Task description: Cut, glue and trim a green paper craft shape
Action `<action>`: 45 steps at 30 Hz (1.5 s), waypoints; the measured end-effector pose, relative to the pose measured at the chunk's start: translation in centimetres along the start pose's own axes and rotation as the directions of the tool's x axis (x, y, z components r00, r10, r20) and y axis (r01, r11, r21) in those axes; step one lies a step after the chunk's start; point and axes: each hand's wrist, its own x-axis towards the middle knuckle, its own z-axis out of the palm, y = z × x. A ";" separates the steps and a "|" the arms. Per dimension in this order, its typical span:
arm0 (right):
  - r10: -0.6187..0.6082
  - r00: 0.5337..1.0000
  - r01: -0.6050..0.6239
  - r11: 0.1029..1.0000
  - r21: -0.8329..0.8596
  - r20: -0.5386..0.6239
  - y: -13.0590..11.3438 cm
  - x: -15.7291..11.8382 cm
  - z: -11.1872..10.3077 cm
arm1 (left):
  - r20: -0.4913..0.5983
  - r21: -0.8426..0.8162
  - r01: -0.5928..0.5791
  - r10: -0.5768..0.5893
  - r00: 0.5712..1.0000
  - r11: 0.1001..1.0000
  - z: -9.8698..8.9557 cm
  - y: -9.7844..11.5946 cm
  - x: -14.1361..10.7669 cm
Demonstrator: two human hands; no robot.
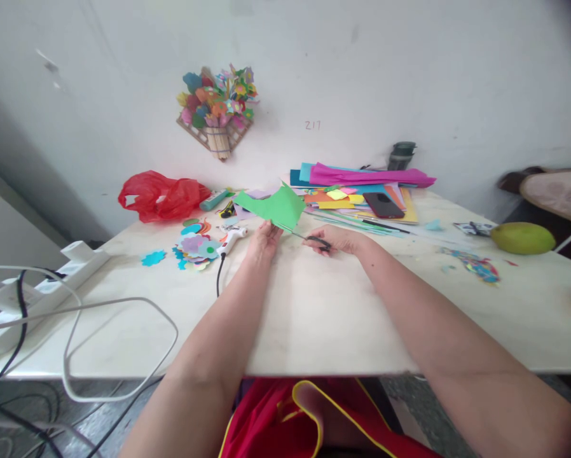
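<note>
Over the middle of the white table, my left hand (267, 238) pinches the lower edge of a green paper sheet (282, 207). The sheet is tilted up and has a curved cut-out along its upper left side. My right hand (332, 240) is closed around the black handles of a pair of scissors (320, 243). Their blades point left and meet the sheet's lower edge, close to my left fingers. A white glue gun (232, 239) lies just left of my left hand, beside a pile of coloured paper flower shapes (196, 249).
Coloured sheets (371, 176) and a phone (384, 205) lie at the back. A red plastic bag (159, 196) sits back left. A power strip (82, 261) with loose cables (145, 299) occupies the left edge. A green-yellow fruit (522, 238) rests on the right.
</note>
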 end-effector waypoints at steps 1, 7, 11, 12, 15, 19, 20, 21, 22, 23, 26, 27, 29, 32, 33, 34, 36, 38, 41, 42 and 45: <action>-0.002 1.000 0.003 1.000 0.005 -0.005 0.1 0.0 0.0 | -0.007 0.006 0.001 0.000 1.000 1.000 0.0 0.0 0.0; -0.062 0.998 0.062 0.998 0.021 -0.017 0.3 0.1 0.0 | -0.040 0.027 -0.007 0.008 0.999 1.000 0.2 0.1 -0.1; -0.075 0.997 0.075 0.997 0.018 -0.024 0.3 0.1 -0.1 | -0.038 0.015 -0.011 0.011 0.999 1.000 0.2 0.2 -0.2; -0.074 0.997 0.074 0.997 0.020 -0.025 0.3 0.1 -0.1 | -0.036 0.013 -0.013 0.014 0.999 1.000 0.2 0.2 -0.3; -0.081 0.997 0.081 0.996 0.027 -0.018 0.3 0.1 -0.2 | -0.033 0.011 -0.017 0.017 0.999 1.000 0.2 0.2 -0.4; -0.102 0.995 0.102 0.995 0.006 -0.004 0.4 -0.1 -0.4 | -0.036 0.017 -0.024 0.025 0.999 1.000 0.2 0.3 -0.4; -0.102 0.995 0.102 0.995 0.004 -0.001 0.4 -0.2 -0.4 | -0.037 0.020 -0.027 0.028 0.999 0.999 0.2 0.4 -0.4; -0.100 0.995 0.100 0.995 0.008 0.002 0.5 -0.2 -0.5 | -0.040 0.025 -0.028 0.029 0.999 0.999 0.2 0.4 -0.4; -0.096 0.995 0.096 0.995 0.016 0.003 0.5 -0.3 -0.5 | -0.042 0.032 -0.028 0.029 0.999 0.999 0.2 0.4 -0.3; -0.090 0.996 0.090 0.996 0.026 0.006 0.5 -0.3 -0.5 | -0.043 0.038 -0.026 0.028 0.999 0.999 0.2 0.4 -0.3; -0.076 0.997 0.075 0.996 0.043 0.014 0.5 -0.3 -0.5 | -0.048 0.049 -0.031 0.033 0.998 0.998 0.1 0.4 -0.1; -0.069 0.997 0.069 0.997 0.038 0.014 0.5 -0.3 -0.5 | -0.048 0.051 -0.033 0.035 0.998 0.998 0.1 0.3 -0.1; -0.051 0.999 0.051 0.998 0.022 0.011 0.3 -0.3 -0.4 | -0.044 0.052 -0.033 0.035 0.998 0.998 0.1 0.3 -0.1; -0.033 0.999 0.033 0.999 0.011 0.010 0.1 -0.4 -0.4 | -0.032 0.047 -0.031 0.032 0.999 0.998 0.1 0.3 -0.1; -0.035 0.999 0.035 0.999 0.010 0.013 0.1 -0.4 -0.4 | -0.029 0.045 -0.032 0.033 0.999 0.998 0.1 0.3 -0.1; -0.040 0.999 0.040 0.999 0.008 0.014 0.1 -0.4 -0.4 | -0.028 0.044 -0.033 0.034 0.999 0.998 0.1 0.3 -0.2; -0.048 0.999 0.048 0.999 0.003 0.018 0.1 -0.4 -0.4 | -0.029 0.042 -0.032 0.034 0.999 0.999 0.1 0.3 -0.2; -0.050 0.999 0.050 0.999 0.000 0.019 0.3 -0.3 -0.5 | -0.026 0.043 -0.031 0.032 0.999 0.999 0.1 0.3 -0.3; -0.058 0.998 0.058 0.998 0.001 0.026 0.4 -0.1 -0.5 | -0.039 0.049 -0.026 0.027 0.999 0.998 0.2 0.4 -0.4; -0.061 0.998 0.061 0.998 0.001 0.026 0.5 -0.1 -0.5 | -0.050 0.050 -0.022 0.024 0.998 0.999 0.3 0.4 -0.4; -0.059 0.998 0.059 0.998 0.001 0.022 0.5 -0.1 -0.4 | -0.074 0.044 -0.019 0.022 0.997 0.999 0.4 0.4 -0.5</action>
